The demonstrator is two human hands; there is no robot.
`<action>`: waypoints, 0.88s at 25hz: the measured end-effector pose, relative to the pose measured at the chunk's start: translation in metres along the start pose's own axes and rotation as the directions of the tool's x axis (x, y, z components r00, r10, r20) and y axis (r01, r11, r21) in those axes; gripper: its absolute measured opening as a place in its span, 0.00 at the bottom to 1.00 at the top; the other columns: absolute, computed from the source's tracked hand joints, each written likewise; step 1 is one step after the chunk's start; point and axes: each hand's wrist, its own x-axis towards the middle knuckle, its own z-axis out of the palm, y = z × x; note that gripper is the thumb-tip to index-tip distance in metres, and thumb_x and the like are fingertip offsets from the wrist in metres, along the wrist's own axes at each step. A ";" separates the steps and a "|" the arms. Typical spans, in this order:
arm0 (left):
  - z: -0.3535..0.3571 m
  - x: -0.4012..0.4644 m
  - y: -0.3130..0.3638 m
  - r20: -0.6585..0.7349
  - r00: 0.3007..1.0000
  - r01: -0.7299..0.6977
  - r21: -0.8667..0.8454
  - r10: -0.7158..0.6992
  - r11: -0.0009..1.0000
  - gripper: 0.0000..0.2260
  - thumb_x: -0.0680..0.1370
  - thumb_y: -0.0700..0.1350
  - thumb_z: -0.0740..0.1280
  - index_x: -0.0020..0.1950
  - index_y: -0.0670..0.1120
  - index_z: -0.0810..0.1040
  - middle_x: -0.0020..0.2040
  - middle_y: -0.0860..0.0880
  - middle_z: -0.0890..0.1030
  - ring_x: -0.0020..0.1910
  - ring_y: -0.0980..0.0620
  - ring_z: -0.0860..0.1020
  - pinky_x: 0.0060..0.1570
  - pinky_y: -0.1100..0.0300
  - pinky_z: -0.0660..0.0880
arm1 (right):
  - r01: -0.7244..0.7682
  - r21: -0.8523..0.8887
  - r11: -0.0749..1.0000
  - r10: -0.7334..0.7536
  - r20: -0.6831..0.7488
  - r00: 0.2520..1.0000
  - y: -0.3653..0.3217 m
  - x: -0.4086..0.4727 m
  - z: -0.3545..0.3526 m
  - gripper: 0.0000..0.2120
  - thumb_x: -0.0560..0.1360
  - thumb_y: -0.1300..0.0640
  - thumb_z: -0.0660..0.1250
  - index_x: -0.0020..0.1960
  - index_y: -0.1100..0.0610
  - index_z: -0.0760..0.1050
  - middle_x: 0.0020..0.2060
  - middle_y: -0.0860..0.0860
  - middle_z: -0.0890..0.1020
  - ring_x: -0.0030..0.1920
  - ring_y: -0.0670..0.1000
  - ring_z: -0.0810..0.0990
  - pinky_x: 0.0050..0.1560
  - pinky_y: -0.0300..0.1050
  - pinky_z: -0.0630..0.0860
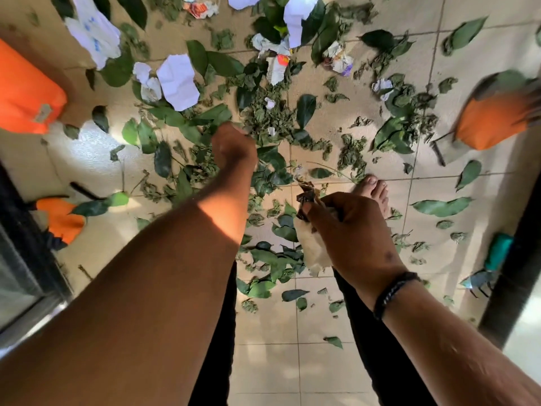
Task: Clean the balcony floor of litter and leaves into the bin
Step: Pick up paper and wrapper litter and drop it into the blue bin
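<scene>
Green leaves [269, 118] and crumpled white papers [178, 80] lie scattered over the beige tiled balcony floor [322, 347]. My left hand [234, 148] reaches down into the leaf pile at the centre, fingers curled downward among the leaves; whether it holds any is hidden. My right hand [348, 227] grips a bundle of litter [310, 244]: a pale crumpled paper and a dark wrapper. No bin is clearly identifiable in view.
Orange objects sit at the left edge [26, 95], lower left [61, 218] and blurred at the right [494, 118]. My bare foot [374, 191] stands among leaves. A teal-handled tool [491, 265] lies by the dark frame on the right. A glass door frame [26, 259] runs along the left.
</scene>
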 end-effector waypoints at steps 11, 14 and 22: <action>-0.047 -0.028 0.005 0.499 0.865 0.299 -0.423 -0.056 0.855 0.05 0.80 0.42 0.70 0.51 0.40 0.81 0.38 0.47 0.81 0.28 0.56 0.78 0.27 0.64 0.76 | -0.062 0.098 0.993 0.074 -0.124 0.990 0.004 0.002 -0.003 0.12 0.79 0.52 0.68 0.39 0.56 0.81 0.28 0.47 0.79 0.29 0.46 0.74 0.32 0.40 0.69; -0.025 -0.013 0.023 0.611 0.789 0.395 -0.428 -0.061 0.813 0.05 0.81 0.36 0.64 0.48 0.43 0.79 0.37 0.48 0.80 0.29 0.55 0.77 0.25 0.64 0.72 | -0.019 0.088 0.996 0.026 -0.080 0.996 0.000 0.001 -0.002 0.15 0.78 0.52 0.69 0.36 0.58 0.78 0.28 0.50 0.80 0.29 0.49 0.73 0.32 0.42 0.69; 0.026 0.020 0.061 0.172 0.970 -0.204 0.201 0.171 0.958 0.21 0.75 0.47 0.76 0.64 0.40 0.78 0.62 0.42 0.82 0.60 0.44 0.81 0.46 0.57 0.76 | 0.050 0.079 0.996 -0.043 -0.086 0.995 0.001 0.003 -0.024 0.16 0.78 0.50 0.68 0.39 0.62 0.79 0.28 0.55 0.80 0.27 0.52 0.71 0.29 0.44 0.68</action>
